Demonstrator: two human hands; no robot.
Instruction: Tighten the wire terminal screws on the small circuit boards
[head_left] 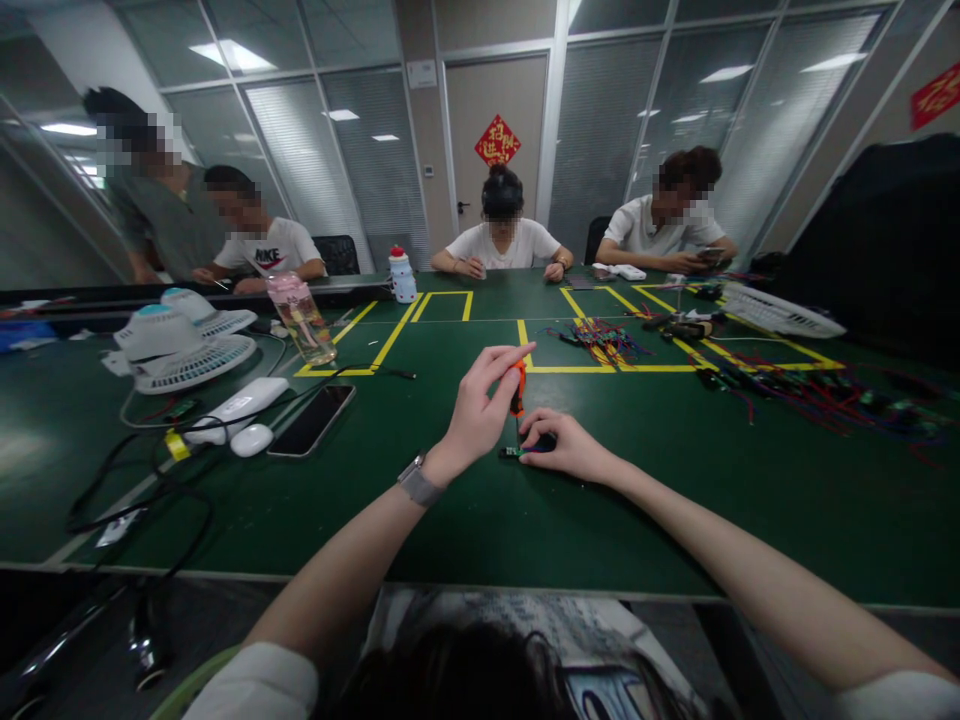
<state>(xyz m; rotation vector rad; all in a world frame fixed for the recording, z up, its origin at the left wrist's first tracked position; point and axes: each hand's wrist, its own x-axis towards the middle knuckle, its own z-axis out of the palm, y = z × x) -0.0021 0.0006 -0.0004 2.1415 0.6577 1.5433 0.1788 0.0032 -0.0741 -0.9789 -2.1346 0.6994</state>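
My left hand [480, 405] is closed around an upright orange-handled screwdriver [517, 385], its tip pointing down at a small part. My right hand [562, 445] lies on the green table [465, 500] and pinches a small green-and-black circuit part [517, 452] under the tool. A grey watch sits on my left wrist. Both hands work near the middle of the table, close to each other.
A black phone [311, 420], a white mouse [251, 440], white desk fans [184, 345], a pink bottle [304, 318] and black cables lie to the left. Bundles of coloured wires [600, 342] spread to the right. Several people sit along the far edge.
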